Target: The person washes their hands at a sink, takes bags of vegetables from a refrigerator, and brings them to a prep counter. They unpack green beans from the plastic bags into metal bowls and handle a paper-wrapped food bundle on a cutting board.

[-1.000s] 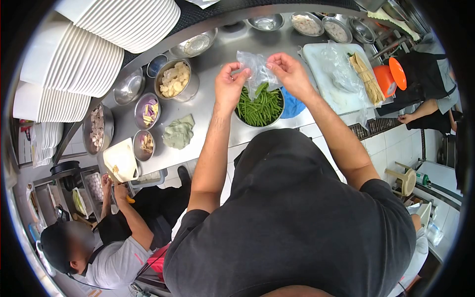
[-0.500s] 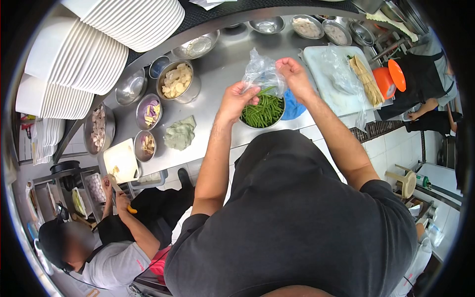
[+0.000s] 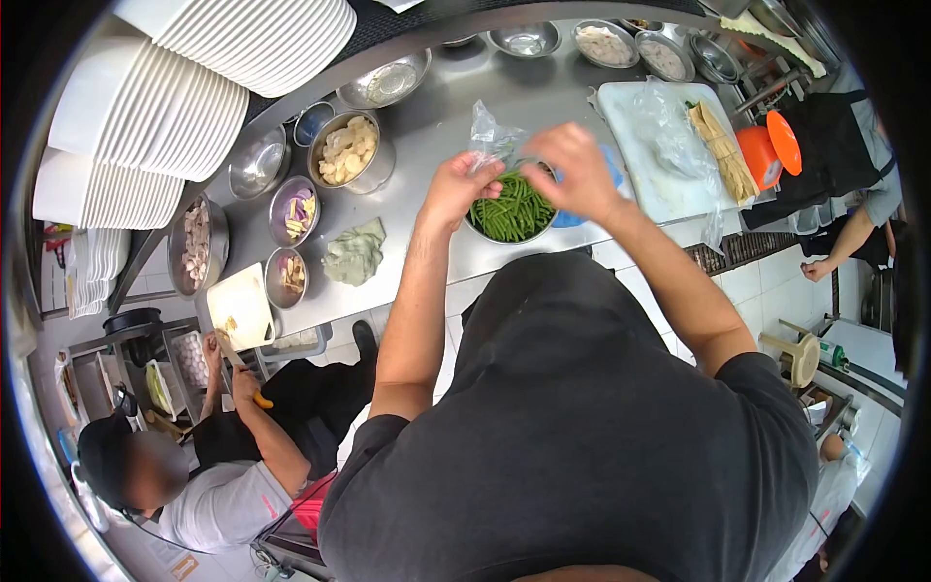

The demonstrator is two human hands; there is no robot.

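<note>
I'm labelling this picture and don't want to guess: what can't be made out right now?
All in the head view:
- Right hand: blur hides whether its fingertips touch the plastic bag.
- Left hand: its fingers cover the part of the bag they grip.
- Bowl: both hands hide part of its rim.
- Blue item: the right hand covers part; unclear what it is.
- White plates: top edge cuts off the uppermost stack.

The right grip [image 3: 570, 173] is blurred; whether it touches the plastic bag [image 3: 493, 134] cannot be told. Near the front edge of the desk [image 3: 436, 116], it partly hides 1 blue thing [image 3: 615, 167]. The top edge of the view cuts 1 plate stack [image 3: 262, 44].
</note>
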